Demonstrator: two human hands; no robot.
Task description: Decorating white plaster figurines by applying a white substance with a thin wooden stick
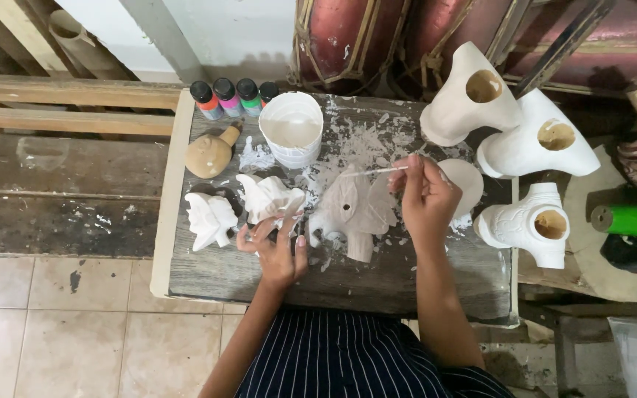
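Sitting along the bench's far left edge: four small paint bottles with black caps, then a tan gourd-shaped piece just in front of them. Lying near the left edge, a white carved figure; just beside it a second white figure, touched from below by the left hand, fingers spread and curled about its lower edge. Standing at the far edge behind these, a white tub of pale paint, with white splatter across the boards around it. Resting at the bench's middle, an unpainted grey elephant carving, trunk pointing toward the near edge, just beside the left hand. Hovering over the carving's right side, the right hand, fingertips pressed together and pinching a thin brush that points left above the elephant's head. Lying under that hand, a pale round disc. Crowding the right edge and far right corner, three white hollow carved pieces, each with a round hole.
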